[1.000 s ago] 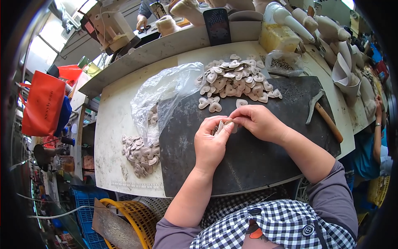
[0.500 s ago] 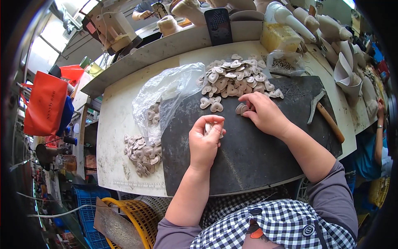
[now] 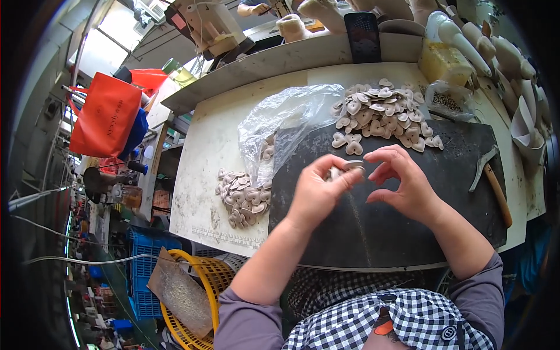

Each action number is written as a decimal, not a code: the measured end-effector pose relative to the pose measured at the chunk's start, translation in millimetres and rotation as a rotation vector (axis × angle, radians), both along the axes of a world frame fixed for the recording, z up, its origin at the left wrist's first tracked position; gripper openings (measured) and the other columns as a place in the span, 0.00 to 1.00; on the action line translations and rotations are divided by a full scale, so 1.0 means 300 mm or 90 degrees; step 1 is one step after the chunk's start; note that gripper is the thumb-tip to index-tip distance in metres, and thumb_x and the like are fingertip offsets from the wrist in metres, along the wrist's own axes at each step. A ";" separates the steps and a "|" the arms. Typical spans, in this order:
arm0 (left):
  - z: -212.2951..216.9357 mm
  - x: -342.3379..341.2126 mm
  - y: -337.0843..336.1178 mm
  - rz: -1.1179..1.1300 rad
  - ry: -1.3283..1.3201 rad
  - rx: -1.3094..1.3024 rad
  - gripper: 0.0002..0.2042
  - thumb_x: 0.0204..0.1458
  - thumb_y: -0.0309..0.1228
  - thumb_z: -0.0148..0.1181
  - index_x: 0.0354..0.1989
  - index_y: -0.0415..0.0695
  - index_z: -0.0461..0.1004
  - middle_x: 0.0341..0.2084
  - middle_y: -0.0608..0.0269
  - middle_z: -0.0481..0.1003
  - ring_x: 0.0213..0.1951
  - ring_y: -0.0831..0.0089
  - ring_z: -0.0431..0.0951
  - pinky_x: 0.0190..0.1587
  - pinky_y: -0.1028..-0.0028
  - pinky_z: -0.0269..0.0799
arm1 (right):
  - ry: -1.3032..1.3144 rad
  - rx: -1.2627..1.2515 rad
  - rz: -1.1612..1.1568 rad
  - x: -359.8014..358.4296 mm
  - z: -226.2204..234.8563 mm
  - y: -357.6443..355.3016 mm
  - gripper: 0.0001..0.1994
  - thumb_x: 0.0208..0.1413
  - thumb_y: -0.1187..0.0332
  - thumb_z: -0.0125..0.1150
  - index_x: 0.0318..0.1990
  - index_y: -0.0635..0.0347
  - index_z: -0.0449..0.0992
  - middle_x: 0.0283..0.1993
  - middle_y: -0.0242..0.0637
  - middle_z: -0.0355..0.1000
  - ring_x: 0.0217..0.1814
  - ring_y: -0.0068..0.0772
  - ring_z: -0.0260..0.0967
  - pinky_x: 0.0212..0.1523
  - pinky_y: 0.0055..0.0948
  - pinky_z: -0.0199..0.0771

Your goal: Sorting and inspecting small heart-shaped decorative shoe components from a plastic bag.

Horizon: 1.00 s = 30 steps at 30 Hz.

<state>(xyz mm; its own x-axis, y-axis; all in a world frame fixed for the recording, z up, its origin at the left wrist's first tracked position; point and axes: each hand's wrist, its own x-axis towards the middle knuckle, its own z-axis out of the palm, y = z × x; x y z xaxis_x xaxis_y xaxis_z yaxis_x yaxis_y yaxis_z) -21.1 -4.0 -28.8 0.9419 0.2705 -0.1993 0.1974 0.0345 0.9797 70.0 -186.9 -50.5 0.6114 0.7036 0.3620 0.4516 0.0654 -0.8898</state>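
Pale workbench with a dark mat and heaps of heart-shaped pieces

The pale workbench (image 3: pixel 204 175) carries a dark work mat (image 3: pixel 385 233) over its middle and 3 o'clock part. At 12 o'clock a heap of pale heart-shaped pieces (image 3: pixel 382 111) lies across the mat's far edge. At 10 o'clock a clear plastic bag (image 3: pixel 286 125) rests partly on the mat; a smaller pile of pieces (image 3: pixel 242 198) lies at 9 o'clock on bare bench. A hammer (image 3: pixel 493 181) lies at 3 o'clock.
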 end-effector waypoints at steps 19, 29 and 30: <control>-0.060 0.344 0.585 0.080 -0.110 0.809 0.34 0.44 0.42 0.64 0.63 0.53 0.63 0.67 0.42 0.47 0.68 0.46 0.44 0.68 0.58 0.44 | -0.457 -0.241 -0.161 0.129 -0.085 0.192 0.14 0.50 0.73 0.59 0.46 0.61 0.74 0.50 0.38 0.69 0.51 0.41 0.65 0.52 0.36 0.68; 0.156 0.199 0.371 0.207 -0.182 0.738 0.11 0.52 0.31 0.59 0.43 0.44 0.75 0.35 0.55 0.73 0.36 0.63 0.76 0.39 0.65 0.73 | -0.288 -0.212 -0.123 0.108 -0.058 0.133 0.08 0.47 0.76 0.60 0.37 0.60 0.74 0.39 0.39 0.71 0.45 0.43 0.69 0.49 0.36 0.70; 0.124 0.180 0.313 0.143 -0.179 0.695 0.10 0.52 0.32 0.60 0.41 0.43 0.75 0.34 0.55 0.73 0.36 0.62 0.76 0.40 0.65 0.72 | -0.289 -0.217 -0.129 0.111 -0.059 0.119 0.08 0.47 0.76 0.60 0.37 0.60 0.74 0.39 0.39 0.71 0.45 0.43 0.69 0.49 0.36 0.70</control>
